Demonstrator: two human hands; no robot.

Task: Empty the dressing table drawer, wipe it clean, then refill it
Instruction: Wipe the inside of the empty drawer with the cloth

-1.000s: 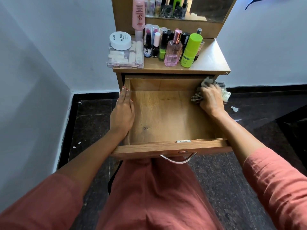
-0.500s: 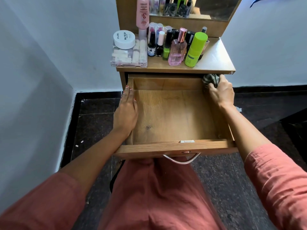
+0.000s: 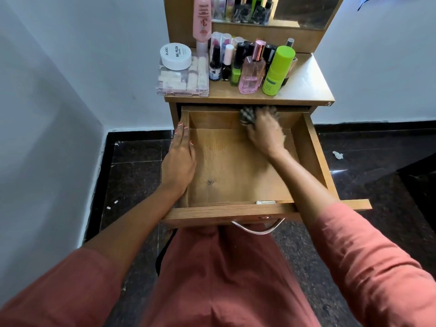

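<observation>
Now the drawer (image 3: pixel 238 168) stands pulled out below the bench (image 3: pixel 304 86) top. The left hand (image 3: pixel 179 159) lies flat on its left wall; the right hand (image 3: pixel 265 133), blurred, clutches a striped cloth (image 3: pixel 246 116) against its back wall. On the bench stand cosmetic bottles (image 3: pixel 250 74).

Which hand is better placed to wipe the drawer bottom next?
The right hand: it grips the cloth inside the drawer, at the back wall. The left hand rests flat on the left wall, holding no cloth.

Blur smears the right hand (image 3: pixel 265 133) and striped cloth (image 3: pixel 247 116), so its grip is unreadable
</observation>
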